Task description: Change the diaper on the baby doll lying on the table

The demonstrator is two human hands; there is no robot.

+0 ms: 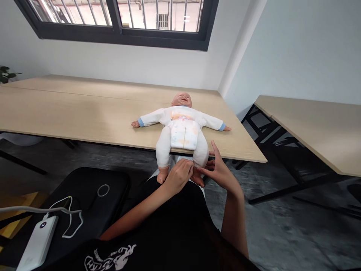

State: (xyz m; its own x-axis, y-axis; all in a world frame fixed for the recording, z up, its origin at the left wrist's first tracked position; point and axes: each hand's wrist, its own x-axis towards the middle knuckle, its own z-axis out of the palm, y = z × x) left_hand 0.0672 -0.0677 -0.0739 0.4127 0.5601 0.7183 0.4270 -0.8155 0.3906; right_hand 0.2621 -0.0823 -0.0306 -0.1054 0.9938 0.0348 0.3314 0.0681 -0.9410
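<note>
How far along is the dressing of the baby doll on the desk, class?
Done: the doll lies on its back at the desk edge, white top and trousers on, arms spread. In hand: the left hand and right hand both work at the trouser cuff by the doll's foot. Left: both feet hang bare over the edge.

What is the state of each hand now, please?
Left hand: fingers curled at the doll's trouser leg; a real grip cannot be told.
Right hand: open, fingertips touching the same leg.
</note>
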